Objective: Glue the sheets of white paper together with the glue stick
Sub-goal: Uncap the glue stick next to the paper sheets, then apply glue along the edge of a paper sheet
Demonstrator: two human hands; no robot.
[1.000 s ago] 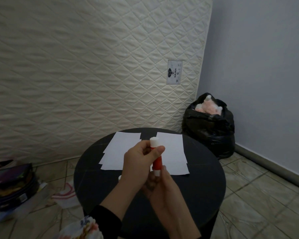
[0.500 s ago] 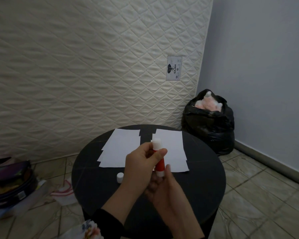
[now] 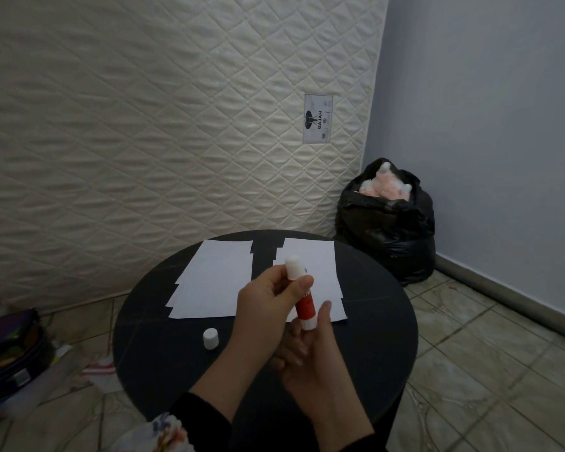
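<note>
Above the round black surface point(image 3: 163, 347), the glue stick point(image 3: 302, 296) is held tilted, its white glue end up and away from the person. The left hand point(image 3: 268, 308) grips its upper part between thumb and curled fingers; the right hand point(image 3: 317, 357) pinches its white base from below. Behind the glue stick, two stacks of white paper lie side by side on the surface: the left stack point(image 3: 214, 282) and the right stack point(image 3: 320, 269), a narrow dark gap between them. The white cap point(image 3: 210, 337) stands on the surface, left of the glue stick and nearer the person than the paper.
</note>
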